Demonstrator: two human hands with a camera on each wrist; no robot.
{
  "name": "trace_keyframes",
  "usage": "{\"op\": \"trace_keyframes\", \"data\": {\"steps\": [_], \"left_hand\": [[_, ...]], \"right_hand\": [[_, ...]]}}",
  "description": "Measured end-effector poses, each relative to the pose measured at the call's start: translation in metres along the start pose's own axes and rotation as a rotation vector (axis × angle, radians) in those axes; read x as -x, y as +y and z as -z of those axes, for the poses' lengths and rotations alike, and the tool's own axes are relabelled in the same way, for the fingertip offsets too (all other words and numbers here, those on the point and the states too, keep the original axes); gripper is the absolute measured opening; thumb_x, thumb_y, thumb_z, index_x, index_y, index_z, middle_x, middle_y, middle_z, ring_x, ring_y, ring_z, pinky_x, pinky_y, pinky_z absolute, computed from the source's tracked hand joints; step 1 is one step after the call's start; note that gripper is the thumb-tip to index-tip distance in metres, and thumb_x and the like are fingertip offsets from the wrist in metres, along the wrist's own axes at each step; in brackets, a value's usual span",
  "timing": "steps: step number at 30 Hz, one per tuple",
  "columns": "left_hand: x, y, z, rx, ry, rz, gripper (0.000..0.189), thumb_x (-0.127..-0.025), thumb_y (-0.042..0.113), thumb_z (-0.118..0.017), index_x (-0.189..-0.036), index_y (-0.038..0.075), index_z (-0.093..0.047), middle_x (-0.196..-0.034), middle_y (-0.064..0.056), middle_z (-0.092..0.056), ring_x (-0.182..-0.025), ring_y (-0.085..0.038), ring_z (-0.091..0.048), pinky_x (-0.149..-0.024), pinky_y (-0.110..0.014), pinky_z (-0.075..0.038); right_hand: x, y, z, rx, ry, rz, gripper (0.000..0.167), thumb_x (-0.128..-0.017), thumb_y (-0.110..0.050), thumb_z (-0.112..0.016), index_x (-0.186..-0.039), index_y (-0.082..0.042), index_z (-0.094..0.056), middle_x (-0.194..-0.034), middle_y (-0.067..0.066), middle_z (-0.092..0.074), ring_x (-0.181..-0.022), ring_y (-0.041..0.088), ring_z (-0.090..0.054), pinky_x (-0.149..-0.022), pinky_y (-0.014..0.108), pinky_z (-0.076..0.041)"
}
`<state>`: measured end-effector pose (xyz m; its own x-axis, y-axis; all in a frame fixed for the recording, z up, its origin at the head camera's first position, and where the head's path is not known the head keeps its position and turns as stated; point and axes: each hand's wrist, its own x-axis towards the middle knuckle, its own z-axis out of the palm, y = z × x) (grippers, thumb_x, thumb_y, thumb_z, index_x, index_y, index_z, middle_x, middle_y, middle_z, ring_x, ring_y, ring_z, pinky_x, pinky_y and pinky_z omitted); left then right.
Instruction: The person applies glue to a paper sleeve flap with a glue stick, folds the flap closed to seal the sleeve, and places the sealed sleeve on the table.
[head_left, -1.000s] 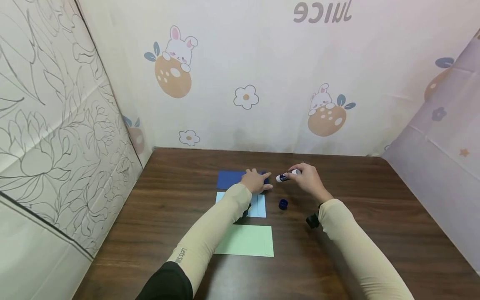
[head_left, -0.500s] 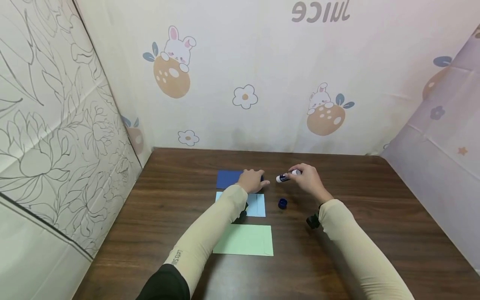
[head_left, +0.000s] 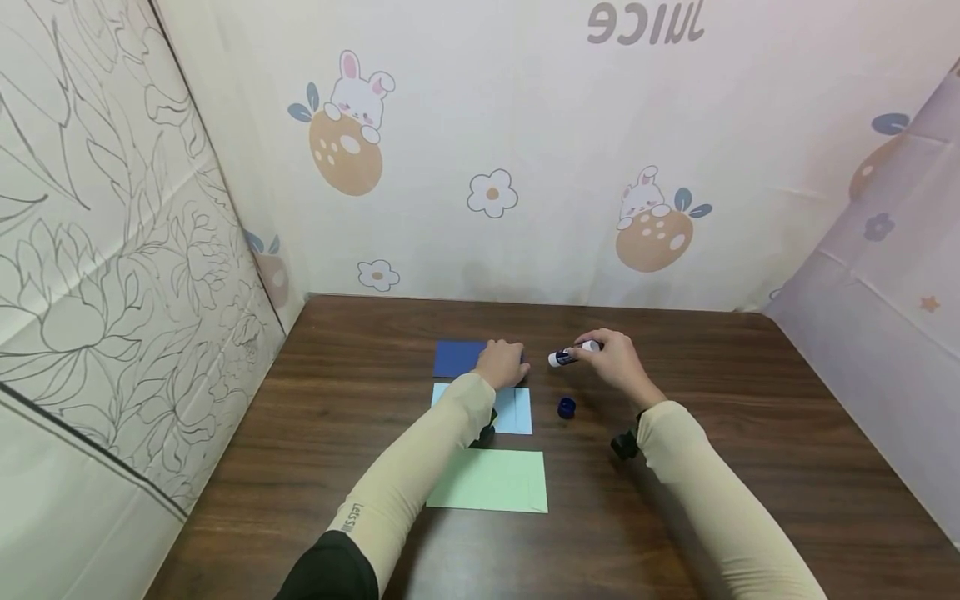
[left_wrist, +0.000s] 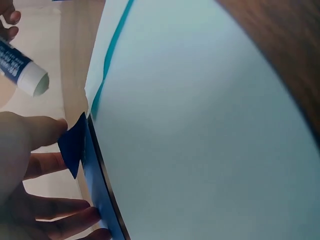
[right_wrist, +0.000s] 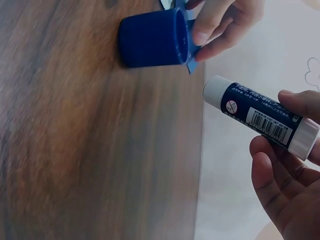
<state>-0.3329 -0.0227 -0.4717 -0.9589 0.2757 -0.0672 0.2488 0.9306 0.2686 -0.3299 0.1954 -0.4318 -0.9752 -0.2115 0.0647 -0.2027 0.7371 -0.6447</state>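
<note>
A dark blue envelope (head_left: 456, 358) lies at the back of the table, its right part covered by my left hand (head_left: 501, 363). Thumb and index finger pinch its raised blue flap (left_wrist: 74, 145) in the left wrist view, while the other fingers rest along the envelope's edge. To the right, my right hand (head_left: 618, 365) grips an uncapped glue stick (right_wrist: 260, 112) by its rear end, tilted, white tip toward the flap and apart from it. Its dark blue cap (head_left: 566, 408) stands on the table between the two hands.
In front of the dark blue envelope lies a light blue envelope (head_left: 516, 410), partly under my left forearm. Closer to me is a light green envelope (head_left: 502, 482). A patterned cloth wall (head_left: 555, 250) rises behind the wooden table (head_left: 720, 375).
My left hand has drawn its outstretched fingers in and shifted slightly left, now pinching the flap. The glue stick has edged a little to the left in my right hand.
</note>
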Motion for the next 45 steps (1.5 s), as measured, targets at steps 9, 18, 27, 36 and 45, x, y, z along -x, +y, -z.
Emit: {"op": "trace_keyframes", "data": {"steps": [9, 18, 27, 36, 45], "left_hand": [[0.007, 0.005, 0.006, -0.106, 0.012, 0.031, 0.029, -0.098, 0.029, -0.057, -0.117, 0.010, -0.070, -0.132, -0.014, -0.056, -0.113, -0.031, -0.055, -0.082, -0.038, -0.056], [0.006, 0.009, 0.006, -0.137, -0.006, -0.033, 0.022, -0.099, 0.019, -0.055, -0.106, 0.012, -0.074, -0.124, -0.004, -0.065, -0.107, -0.026, -0.056, -0.083, -0.042, -0.057], [0.000, 0.006, 0.008, -0.165, -0.098, -0.026, 0.034, -0.102, 0.022, -0.050, -0.134, 0.013, -0.057, -0.138, -0.003, -0.056, -0.124, -0.027, -0.048, -0.090, -0.049, -0.053], [0.002, 0.006, 0.010, -0.203, -0.166, -0.009, 0.039, -0.103, 0.026, -0.048, -0.141, 0.017, -0.051, -0.152, 0.001, -0.042, -0.136, -0.027, -0.037, -0.099, -0.051, -0.047], [0.002, 0.005, 0.013, -0.153, -0.215, 0.018, 0.050, -0.103, 0.031, -0.047, -0.151, 0.020, -0.036, -0.158, 0.005, -0.032, -0.146, -0.026, -0.026, -0.107, -0.054, -0.040]], "right_hand": [[0.003, -0.003, -0.001, -0.036, -0.027, -0.028, 0.031, -0.093, -0.026, -0.065, -0.111, -0.002, -0.068, -0.123, 0.023, -0.060, -0.100, 0.032, -0.055, -0.079, 0.039, -0.047], [0.003, -0.004, -0.004, -0.059, -0.012, -0.010, 0.029, -0.092, -0.026, -0.067, -0.110, -0.003, -0.069, -0.121, 0.021, -0.062, -0.097, 0.030, -0.055, -0.077, 0.035, -0.046], [0.004, -0.002, -0.004, -0.065, -0.022, -0.011, 0.031, -0.091, -0.028, -0.068, -0.109, -0.002, -0.070, -0.119, 0.022, -0.063, -0.092, 0.029, -0.054, -0.070, 0.031, -0.044], [0.003, 0.001, -0.005, -0.064, -0.033, -0.015, 0.032, -0.092, -0.030, -0.067, -0.109, -0.003, -0.070, -0.118, 0.022, -0.063, -0.092, 0.029, -0.054, -0.071, 0.032, -0.044], [0.006, 0.002, -0.008, -0.071, -0.051, -0.039, 0.033, -0.092, -0.031, -0.067, -0.111, -0.003, -0.069, -0.120, 0.022, -0.062, -0.094, 0.029, -0.053, -0.072, 0.030, -0.044]]}}
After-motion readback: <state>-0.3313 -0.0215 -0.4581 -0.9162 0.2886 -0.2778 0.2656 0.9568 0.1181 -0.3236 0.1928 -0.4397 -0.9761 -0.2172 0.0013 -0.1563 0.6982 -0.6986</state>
